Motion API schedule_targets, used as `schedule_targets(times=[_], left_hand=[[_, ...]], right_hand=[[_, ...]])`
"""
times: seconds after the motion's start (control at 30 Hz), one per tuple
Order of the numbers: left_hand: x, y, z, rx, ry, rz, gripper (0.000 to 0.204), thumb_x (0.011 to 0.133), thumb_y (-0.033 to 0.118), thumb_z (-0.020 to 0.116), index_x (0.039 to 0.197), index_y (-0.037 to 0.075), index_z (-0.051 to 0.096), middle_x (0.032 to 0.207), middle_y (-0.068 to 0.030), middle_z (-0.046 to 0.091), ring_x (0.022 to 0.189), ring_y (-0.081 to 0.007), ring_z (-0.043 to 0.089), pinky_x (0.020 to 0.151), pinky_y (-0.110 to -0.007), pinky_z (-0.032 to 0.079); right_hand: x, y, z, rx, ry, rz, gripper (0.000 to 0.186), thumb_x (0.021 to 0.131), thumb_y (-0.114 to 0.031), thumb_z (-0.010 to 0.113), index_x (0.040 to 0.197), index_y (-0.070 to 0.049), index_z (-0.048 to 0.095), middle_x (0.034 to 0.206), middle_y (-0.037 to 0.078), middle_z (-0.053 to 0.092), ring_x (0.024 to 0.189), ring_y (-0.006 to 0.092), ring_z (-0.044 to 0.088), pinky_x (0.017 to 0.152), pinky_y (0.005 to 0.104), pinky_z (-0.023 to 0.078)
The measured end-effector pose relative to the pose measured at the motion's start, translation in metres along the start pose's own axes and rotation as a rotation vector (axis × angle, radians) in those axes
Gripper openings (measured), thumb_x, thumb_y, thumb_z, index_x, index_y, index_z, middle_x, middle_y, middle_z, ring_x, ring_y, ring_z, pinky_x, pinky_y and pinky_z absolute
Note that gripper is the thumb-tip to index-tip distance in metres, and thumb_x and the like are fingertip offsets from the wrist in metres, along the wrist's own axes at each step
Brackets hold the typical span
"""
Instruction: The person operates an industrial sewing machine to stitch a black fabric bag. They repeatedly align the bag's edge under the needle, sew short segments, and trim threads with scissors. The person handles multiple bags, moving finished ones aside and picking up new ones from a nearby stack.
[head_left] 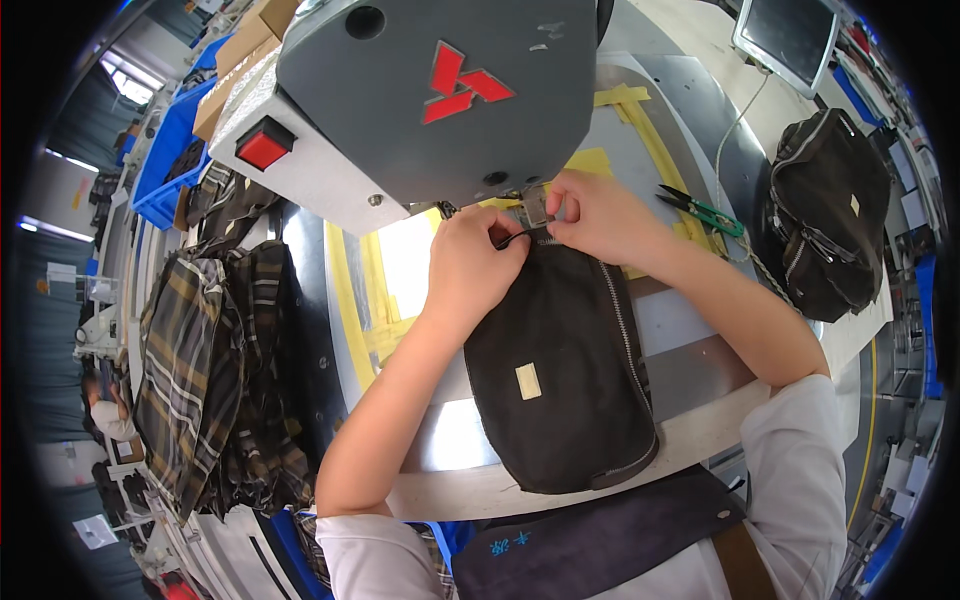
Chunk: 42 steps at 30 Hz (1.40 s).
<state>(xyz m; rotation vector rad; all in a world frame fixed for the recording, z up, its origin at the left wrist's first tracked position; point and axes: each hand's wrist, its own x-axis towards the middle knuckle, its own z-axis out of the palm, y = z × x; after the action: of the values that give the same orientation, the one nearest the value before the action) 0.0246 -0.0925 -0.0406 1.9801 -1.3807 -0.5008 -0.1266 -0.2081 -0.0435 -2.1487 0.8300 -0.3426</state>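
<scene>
Both my hands pinch the far end of the black bag [560,370], left hand [470,265] and right hand [600,215] closed just under the sewing machine head [430,90], bag's long axis running back toward the counter's [690,425] near edge.

A bright window [128,82] is seen far left; blue crates [172,150] are stacked beside the pale worktable [690,425].
</scene>
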Motion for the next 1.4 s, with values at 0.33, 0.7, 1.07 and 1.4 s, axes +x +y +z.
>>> schedule_targets(times=[0.33, 0.7, 1.07, 1.4], left_hand=[[0.016, -0.005, -0.006, -0.037, -0.065, -0.120, 0.028, 0.083, 0.025, 0.067, 0.097, 0.001, 0.069, 0.088, -0.0082, 0.071, 0.082, -0.0172, 0.066, 0.078, -0.030, 0.050], [0.025, -0.013, -0.003, -0.074, -0.087, -0.024, 0.031, 0.084, 0.021, 0.068, 0.108, 0.002, 0.066, 0.097, -0.0082, 0.071, 0.089, -0.0179, 0.067, 0.082, -0.031, 0.050], [0.024, -0.012, -0.002, -0.054, -0.016, 0.038, 0.023, 0.081, 0.015, 0.067, 0.100, 0.003, 0.068, 0.091, -0.0109, 0.070, 0.089, -0.0257, 0.066, 0.079, -0.035, 0.050], [0.026, -0.022, 0.005, -0.034, 0.036, 0.114, 0.023, 0.080, 0.014, 0.067, 0.100, 0.002, 0.066, 0.089, -0.0100, 0.068, 0.084, -0.0239, 0.066, 0.076, -0.035, 0.050]], right_hand=[[0.019, -0.015, -0.016, -0.063, -0.117, 0.106, 0.015, 0.078, -0.014, 0.062, 0.090, -0.006, 0.060, 0.082, 0.009, 0.067, 0.078, 0.0261, 0.065, 0.069, 0.0362, 0.050], [0.007, 0.009, -0.001, -0.239, 0.172, -0.578, 0.008, 0.078, 0.000, 0.061, 0.079, -0.006, 0.065, 0.089, 0.004, 0.062, 0.077, 0.0259, 0.063, 0.066, 0.0377, 0.052], [0.007, 0.008, 0.002, -0.352, 0.223, -0.697, 0.010, 0.076, -0.001, 0.060, 0.083, -0.005, 0.066, 0.092, 0.003, 0.062, 0.083, 0.0247, 0.062, 0.067, 0.0369, 0.053], [0.002, 0.013, 0.006, -0.339, 0.210, -0.649, 0.016, 0.076, -0.002, 0.061, 0.092, -0.005, 0.064, 0.097, 0.004, 0.063, 0.089, 0.0242, 0.064, 0.070, 0.0369, 0.054]])
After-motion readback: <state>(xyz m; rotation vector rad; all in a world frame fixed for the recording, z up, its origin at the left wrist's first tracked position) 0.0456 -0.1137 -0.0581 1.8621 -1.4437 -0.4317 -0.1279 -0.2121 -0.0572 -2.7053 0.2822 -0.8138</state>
